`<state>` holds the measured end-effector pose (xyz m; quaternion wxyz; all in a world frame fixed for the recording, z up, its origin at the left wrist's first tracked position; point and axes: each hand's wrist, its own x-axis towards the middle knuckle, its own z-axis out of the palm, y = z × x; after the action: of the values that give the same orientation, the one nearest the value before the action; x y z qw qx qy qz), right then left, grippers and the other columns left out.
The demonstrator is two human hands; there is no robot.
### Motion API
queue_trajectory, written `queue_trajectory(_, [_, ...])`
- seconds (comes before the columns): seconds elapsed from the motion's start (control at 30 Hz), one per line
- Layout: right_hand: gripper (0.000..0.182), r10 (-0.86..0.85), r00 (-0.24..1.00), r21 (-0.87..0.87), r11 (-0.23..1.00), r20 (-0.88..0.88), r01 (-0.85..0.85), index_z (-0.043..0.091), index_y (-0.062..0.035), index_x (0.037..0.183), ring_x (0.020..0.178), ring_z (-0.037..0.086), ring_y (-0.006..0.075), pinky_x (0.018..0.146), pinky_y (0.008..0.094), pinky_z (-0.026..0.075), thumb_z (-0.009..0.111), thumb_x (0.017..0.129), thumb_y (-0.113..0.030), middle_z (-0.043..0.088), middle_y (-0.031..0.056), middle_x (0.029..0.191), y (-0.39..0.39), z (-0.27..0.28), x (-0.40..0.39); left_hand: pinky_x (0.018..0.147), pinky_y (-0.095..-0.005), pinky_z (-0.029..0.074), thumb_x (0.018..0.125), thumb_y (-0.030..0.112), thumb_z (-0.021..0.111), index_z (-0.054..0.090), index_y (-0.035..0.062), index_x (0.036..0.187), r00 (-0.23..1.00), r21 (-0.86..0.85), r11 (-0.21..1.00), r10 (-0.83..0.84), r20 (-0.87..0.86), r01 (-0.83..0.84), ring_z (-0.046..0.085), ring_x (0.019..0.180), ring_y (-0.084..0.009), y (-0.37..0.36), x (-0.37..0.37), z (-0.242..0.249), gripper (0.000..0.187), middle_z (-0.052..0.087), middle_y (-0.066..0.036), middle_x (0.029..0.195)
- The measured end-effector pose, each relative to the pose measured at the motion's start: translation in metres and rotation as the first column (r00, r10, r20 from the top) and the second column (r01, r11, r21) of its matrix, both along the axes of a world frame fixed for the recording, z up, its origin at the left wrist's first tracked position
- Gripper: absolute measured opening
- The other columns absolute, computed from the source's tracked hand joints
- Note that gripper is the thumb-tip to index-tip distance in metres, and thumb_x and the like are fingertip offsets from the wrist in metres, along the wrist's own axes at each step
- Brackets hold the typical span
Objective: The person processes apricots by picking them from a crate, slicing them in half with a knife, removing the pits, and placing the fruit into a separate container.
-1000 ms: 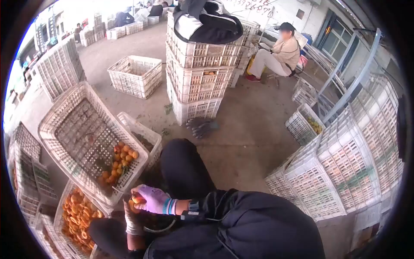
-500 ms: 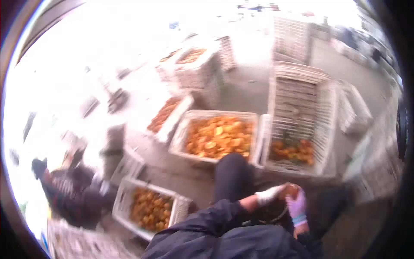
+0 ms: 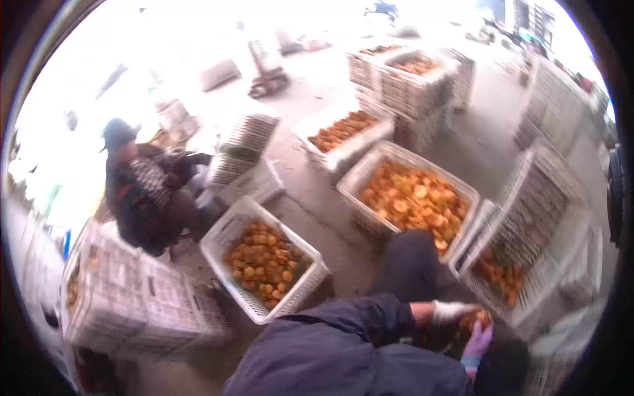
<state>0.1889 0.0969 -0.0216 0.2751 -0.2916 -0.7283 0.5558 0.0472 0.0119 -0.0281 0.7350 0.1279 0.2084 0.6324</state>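
My left hand (image 3: 454, 311), in a white glove, grips an orange fruit (image 3: 474, 320) from its left side. Below and to the right of the fruit, my right hand (image 3: 478, 340) in a pink-purple glove closes on it too. Both hands are close together, low at the right, over my lap. Just above them stands a white crate (image 3: 371, 160) full of orange cut pieces. At the right a tilted crate (image 3: 477, 236) holds some orange fruit at its lower end. The fine detail between my fingers is blurred.
Another white crate (image 3: 218, 232) of round orange-brown fruit is left of my knee. Behind it a person (image 3: 148, 188) in a dark cap sits beside an open crate (image 3: 254, 135). Stacked crates (image 3: 413, 96) stand at the back, more (image 3: 142, 290) at lower left. A hand truck (image 3: 267, 78) stands farther off.
The view has swung left, so crates and hands appear farther right. The seated person and lower-left crates show more fully. Both hands still hold the fruit.
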Motion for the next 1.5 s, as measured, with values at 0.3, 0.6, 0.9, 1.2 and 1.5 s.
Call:
queue_trajectory(0.3, [0.047,-0.202,0.979,0.021,0.979,0.027,0.202,0.057,-0.0011,0.114,0.098,0.059,0.0162,0.089,0.0297,0.046,0.075,0.080,-0.028,0.063,0.0082,0.107,-0.030,0.043,-0.006,0.060,-0.0229,0.039,0.087,0.061,0.051,0.042,0.0083,0.137,0.931,-0.110,0.969,0.179,-0.317,-0.223,0.050,0.069,-0.0106,-0.016,-0.018,0.046,0.073,0.054,-0.001,0.079])
queue_trajectory(0.6, [0.050,-0.207,0.967,0.451,0.885,0.150,0.119,0.056,-0.0077,0.115,0.098,0.061,0.0294,0.082,0.0365,0.050,0.077,0.071,-0.020,0.061,0.0117,0.108,-0.033,0.068,-0.009,0.088,-0.0336,0.048,0.093,0.050,0.050,0.048,0.0075,0.124,0.982,-0.022,0.999,0.026,-0.185,-0.030,0.058,0.100,-0.0198,-0.003,-0.007,0.012,0.053,0.059,-0.008,0.111])
queue_trajectory(0.9, [0.043,-0.342,0.925,0.582,0.792,0.169,0.186,0.059,-0.0092,0.108,0.091,0.063,0.0310,0.075,0.0391,0.052,0.072,0.068,-0.019,0.063,0.0113,0.103,-0.034,0.072,-0.005,0.094,-0.0315,0.044,0.093,0.047,0.051,0.044,0.0053,0.130,0.993,0.026,0.996,-0.084,-0.080,0.086,0.055,0.106,-0.0184,0.005,0.004,0.025,0.056,0.055,-0.009,0.119])
queue_trajectory(1.2, [0.046,-0.400,0.881,0.375,0.880,0.253,0.292,0.057,-0.0016,0.110,0.091,0.064,0.0289,0.079,0.0362,0.051,0.074,0.076,-0.028,0.064,0.0145,0.100,-0.015,0.045,0.011,0.103,-0.0316,0.036,0.091,0.049,0.051,0.039,0.0025,0.138,0.996,-0.033,0.999,-0.044,-0.083,0.041,0.048,0.121,-0.0208,-0.001,0.001,0.030,0.068,0.048,-0.012,0.135])
queue_trajectory(1.5, [0.048,-0.333,0.941,0.041,0.943,0.067,0.331,0.059,0.0005,0.110,0.094,0.063,0.0175,0.085,0.0291,0.049,0.078,0.077,-0.029,0.064,0.0117,0.101,-0.014,0.066,0.011,0.093,-0.0349,0.043,0.093,0.048,0.048,0.044,0.0032,0.132,0.988,0.062,0.988,-0.141,-0.064,0.145,0.055,0.105,-0.0197,-0.005,-0.019,-0.001,0.060,0.056,-0.009,0.120])
